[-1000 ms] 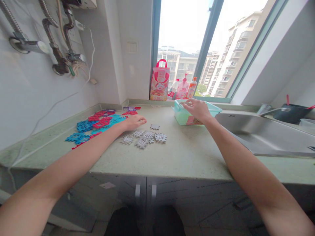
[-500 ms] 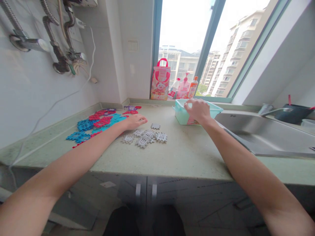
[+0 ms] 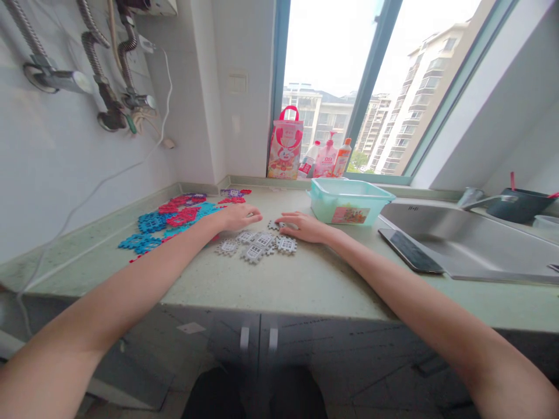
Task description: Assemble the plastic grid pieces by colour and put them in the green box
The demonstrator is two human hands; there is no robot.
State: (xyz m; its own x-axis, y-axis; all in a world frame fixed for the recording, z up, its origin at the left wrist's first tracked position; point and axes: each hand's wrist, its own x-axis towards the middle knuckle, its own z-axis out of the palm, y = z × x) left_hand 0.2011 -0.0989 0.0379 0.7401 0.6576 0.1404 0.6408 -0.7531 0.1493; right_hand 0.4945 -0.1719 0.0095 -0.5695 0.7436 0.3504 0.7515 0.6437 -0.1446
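Note:
Several grey plastic puzzle tiles (image 3: 255,244) lie in a small cluster on the pale green counter (image 3: 305,273). My right hand (image 3: 301,227) rests on the counter at the cluster's far right, fingers curled onto a single grey tile (image 3: 274,224). My left hand (image 3: 238,216) lies flat just left of the grey tiles, fingers stretched toward them, holding nothing. Blue tiles (image 3: 148,224), red tiles (image 3: 179,216) and purple tiles (image 3: 229,192) are spread out behind and left of my left hand. A mint green plastic tub (image 3: 349,201) stands to the right, apart from both hands.
A dark phone (image 3: 410,250) lies on the counter beside the steel sink (image 3: 471,241). A pink gift bag (image 3: 286,145) and cleaning bottles (image 3: 325,157) stand on the window sill. Pipes and a cable hang on the left wall. A dark basin (image 3: 519,201) sits far right.
My right hand left the mint tub's rim and came down left onto the grey tiles. The phone beside the sink is now uncovered. My left hand stayed put.

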